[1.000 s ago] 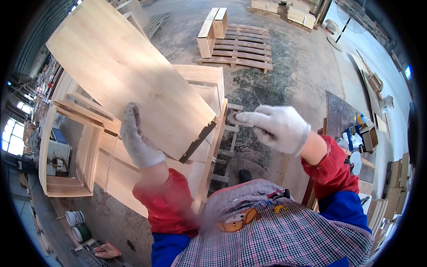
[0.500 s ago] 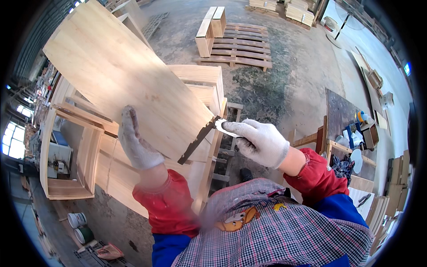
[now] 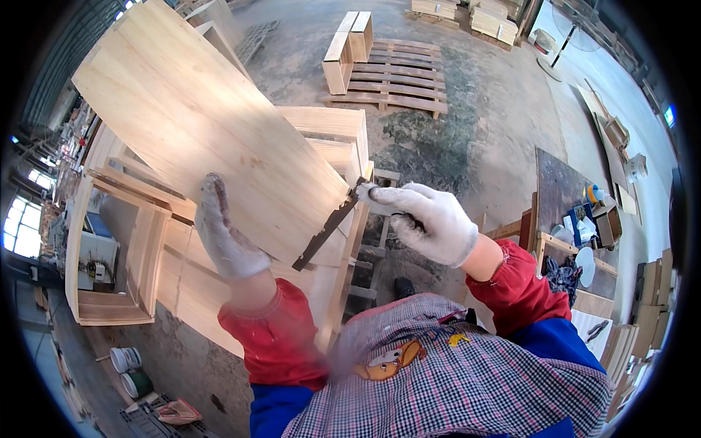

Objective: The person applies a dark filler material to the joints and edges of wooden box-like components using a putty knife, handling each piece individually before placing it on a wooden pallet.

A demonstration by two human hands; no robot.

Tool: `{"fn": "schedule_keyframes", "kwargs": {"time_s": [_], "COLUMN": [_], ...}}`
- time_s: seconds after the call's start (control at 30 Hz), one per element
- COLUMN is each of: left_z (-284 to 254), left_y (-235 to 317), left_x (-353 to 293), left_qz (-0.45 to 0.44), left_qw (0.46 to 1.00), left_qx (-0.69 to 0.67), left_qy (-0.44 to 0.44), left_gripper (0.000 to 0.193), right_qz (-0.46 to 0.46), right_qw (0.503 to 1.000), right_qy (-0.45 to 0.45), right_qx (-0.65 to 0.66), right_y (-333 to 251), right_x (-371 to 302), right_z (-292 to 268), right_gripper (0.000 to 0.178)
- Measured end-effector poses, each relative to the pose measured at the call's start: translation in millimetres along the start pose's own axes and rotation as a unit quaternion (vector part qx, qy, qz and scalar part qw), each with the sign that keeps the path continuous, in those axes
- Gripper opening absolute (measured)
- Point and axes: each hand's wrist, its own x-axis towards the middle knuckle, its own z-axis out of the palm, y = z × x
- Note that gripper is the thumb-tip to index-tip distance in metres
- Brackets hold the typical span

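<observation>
A long pale wooden panel [image 3: 197, 109] lies slanted in front of me, on top of wooden frames. Along its near end runs a dark, narrow strip with a ragged edge [image 3: 326, 230]; I cannot tell what it is. My left hand [image 3: 228, 233], in a white glove stained grey, rests against the panel's left edge with fingers stretched out together. My right hand [image 3: 432, 223], also gloved, is at the strip's upper end. Its thumb and fingers are pinched near a small whitish bit, too unclear to name.
An open wooden box frame [image 3: 117, 319] stands at the left. Ahead, a slatted pallet [image 3: 409, 77] has wooden drawer boxes [image 3: 338, 62] at its side. To the right is a dark-topped workbench [image 3: 558, 182] with tools. Two buckets [image 3: 125, 359] sit at lower left.
My right hand has shifted slightly up along the panel's near end, and its fingers are more curled. The white piece at its fingertips shows less. My left hand and the panel stay nearly still.
</observation>
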Motion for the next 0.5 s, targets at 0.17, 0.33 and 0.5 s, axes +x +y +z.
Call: {"fn": "schedule_keyframes", "kwargs": {"time_s": [0.17,0.33,0.5], "left_z": [2.8,-0.6,0.3], "left_y": [-3.7,-10.2,-7.9], "left_x": [1.6,1.3,2.8], "left_qz": [-0.036,-0.024,-0.016], "left_qw": [0.997,0.997,0.997], "left_qx": [-0.029,-0.025,-0.029], "left_qy": [0.062,0.074,0.064], "left_gripper": [0.045,0.045,0.044], "right_qz": [-0.011,0.013,0.051], "right_qw": [1.000,0.997,0.967], "right_qy": [0.007,-0.048,-0.152], "right_qx": [-0.027,-0.062,-0.195], "right_y": [-4.4,-23.5,-47.2], "right_x": [3.8,4.3,3.4], "right_z": [-7.5,-20.7,-36.7], "right_gripper": [0.050,0.053,0.052]}}
